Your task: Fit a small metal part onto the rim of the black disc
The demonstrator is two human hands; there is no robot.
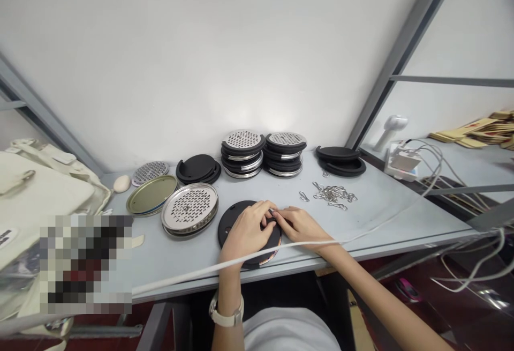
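Observation:
A black round disc (231, 216) lies on the table in front of me, with a shiny coloured strip along its near right edge. My left hand (251, 230) rests over it, thumb and fingers curled together at its right upper part. My right hand (299, 225) meets it there, fingertips pinched at the same spot on the rim. Any small part between the fingertips is hidden. Left of the disc sits a round tin with a perforated metal top (193, 209). Beyond my right hand is a loose pile of small wire clips (333, 194).
Behind stand two stacks of black rings and perforated metal plates (243, 141). More black discs (339, 154) lie at right, and olive lids (155, 194) at left. A white cable (193, 272) crosses in front of my forearms. A cream bag (44, 195) occupies the left side.

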